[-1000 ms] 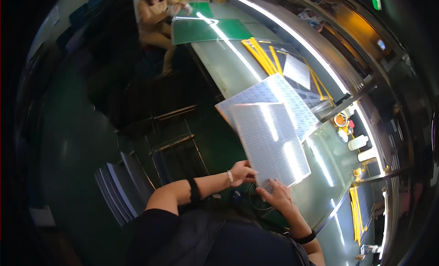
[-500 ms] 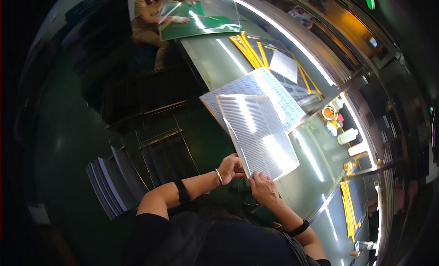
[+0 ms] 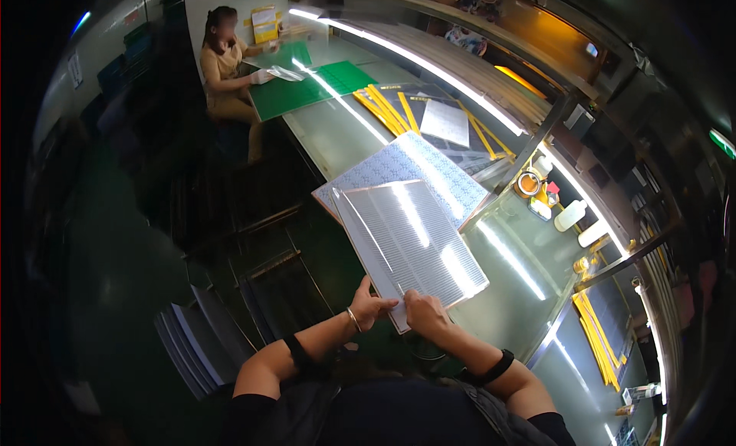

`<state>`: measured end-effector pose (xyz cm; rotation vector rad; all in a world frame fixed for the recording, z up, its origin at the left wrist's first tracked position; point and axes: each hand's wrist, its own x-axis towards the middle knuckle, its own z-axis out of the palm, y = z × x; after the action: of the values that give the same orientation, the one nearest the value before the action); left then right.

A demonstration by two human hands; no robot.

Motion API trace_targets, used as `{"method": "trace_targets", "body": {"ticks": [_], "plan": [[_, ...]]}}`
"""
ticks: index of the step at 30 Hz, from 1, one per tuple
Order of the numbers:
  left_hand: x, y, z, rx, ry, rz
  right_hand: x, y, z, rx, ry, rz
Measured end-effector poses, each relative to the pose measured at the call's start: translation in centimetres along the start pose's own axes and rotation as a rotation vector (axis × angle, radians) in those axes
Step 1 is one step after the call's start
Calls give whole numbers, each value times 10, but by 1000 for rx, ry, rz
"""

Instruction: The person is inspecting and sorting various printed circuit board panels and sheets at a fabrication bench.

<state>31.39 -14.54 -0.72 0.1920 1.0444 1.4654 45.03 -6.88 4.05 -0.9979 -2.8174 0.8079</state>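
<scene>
While, in the head view, a glossy, grey-striped rectangular panel stretches away from the left hand and right hand, overlapping a pale-blue patterned rectangular board, the half-closed left holds the panel's near left corner, thumb uppermost; the right curls at its near edge, its grip unclear.

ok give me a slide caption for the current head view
Left hand and right hand grip the near end of a finely striped panel overlapping a blue-patterned board.

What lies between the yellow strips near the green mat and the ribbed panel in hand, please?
In the head view, the blue patterned board lies between them, partly hidden by the ribbed panel.
</scene>
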Motion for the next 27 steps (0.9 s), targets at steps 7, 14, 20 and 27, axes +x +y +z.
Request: {"method": "trace_targets", "body": {"ticks": [7,14,20,27], "plan": [[10,33,-17,-101,-102,-96,13,9,-29,148,181,-105],[31,54,-43,57,9,107,30,27,-22,421,3,-154],[-69,87,-125,180,160,355,82,189,-135,596,366,222],[-212,96,-225,150,672,670,37,294,-102,752,484,502]]}}
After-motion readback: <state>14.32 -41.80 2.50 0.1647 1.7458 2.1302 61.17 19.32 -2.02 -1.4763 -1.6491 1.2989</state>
